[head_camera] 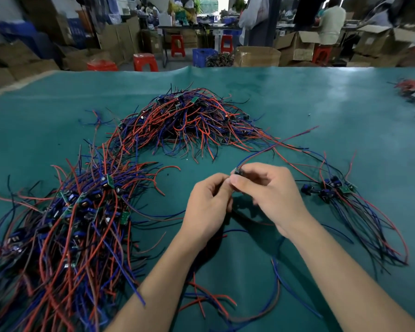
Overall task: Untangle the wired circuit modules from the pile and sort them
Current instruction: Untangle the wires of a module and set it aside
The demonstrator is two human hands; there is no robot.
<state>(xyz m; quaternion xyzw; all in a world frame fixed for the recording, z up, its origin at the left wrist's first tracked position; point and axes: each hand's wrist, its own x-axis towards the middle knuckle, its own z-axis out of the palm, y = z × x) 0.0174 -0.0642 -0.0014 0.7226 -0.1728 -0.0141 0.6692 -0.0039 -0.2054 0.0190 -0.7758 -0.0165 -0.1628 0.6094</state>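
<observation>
circuit module (238, 172) pinched at table centre, red and blue leads trailing toward 1 o'clock | right hand (271, 195) grips it, left hand (207, 204) closed against it, probably on a lead | tangled pile (189, 121) at 12 | sorted bundle (340, 188) at 3, nearer the right hand | larger heap (65, 224) at 9 on green mat (321, 104)

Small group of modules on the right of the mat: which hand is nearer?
Right. The right hand is just left of the small module group; the left hand is farther left.
</observation>
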